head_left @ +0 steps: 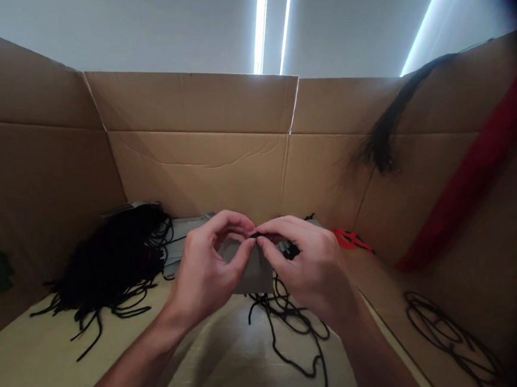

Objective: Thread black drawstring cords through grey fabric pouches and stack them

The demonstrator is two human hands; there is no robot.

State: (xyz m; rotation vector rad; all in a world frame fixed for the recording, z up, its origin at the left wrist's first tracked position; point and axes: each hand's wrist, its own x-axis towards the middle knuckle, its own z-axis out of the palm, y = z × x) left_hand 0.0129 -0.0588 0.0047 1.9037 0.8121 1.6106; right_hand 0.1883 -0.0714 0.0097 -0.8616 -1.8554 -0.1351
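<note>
Bare forearms (154,345), cut off below, lead to a left hand (208,266) and a right hand (311,261), whose fingers (243,254) are pinching a small black piece (256,235) in front of a grey sheet (252,277), the fingertips covering so much of it that I can't make out its shape. Left of that sheet sprawls a heap of black cords (115,258), strands merging into one dark mass, while to its right a loose black cord (322,361) trails over the worktop (35,372), partly hidden by the right hand.
</note>
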